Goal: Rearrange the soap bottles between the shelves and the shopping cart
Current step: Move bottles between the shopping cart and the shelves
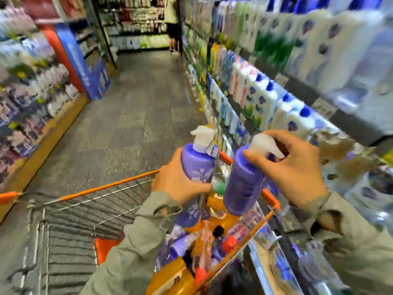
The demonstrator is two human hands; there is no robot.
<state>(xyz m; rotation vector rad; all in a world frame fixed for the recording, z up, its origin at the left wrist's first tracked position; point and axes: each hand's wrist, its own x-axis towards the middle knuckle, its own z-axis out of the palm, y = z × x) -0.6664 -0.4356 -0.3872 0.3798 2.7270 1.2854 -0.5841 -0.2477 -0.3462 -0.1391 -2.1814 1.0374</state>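
Because motion blur smears most of the view, labels on the shelves [265, 99] right of the shopping cart [110, 185] cannot be read; stock there shows only as white bodies with blue caps. The goods [212, 241] inside the cart are a jumble of orange, purple and red shapes, hard to separate.

Left hand [178, 184] grips the first bottle [196, 167] round its body, above the cart's right part. Purple, pale leaf print, white pump, small tag at the neck.

Right hand [295, 167] holds the second bottle [244, 182] at the top, fingers curled over its white pump and partly hiding it. Plain purple, tilted, just beside the first, above the cart's right rim.
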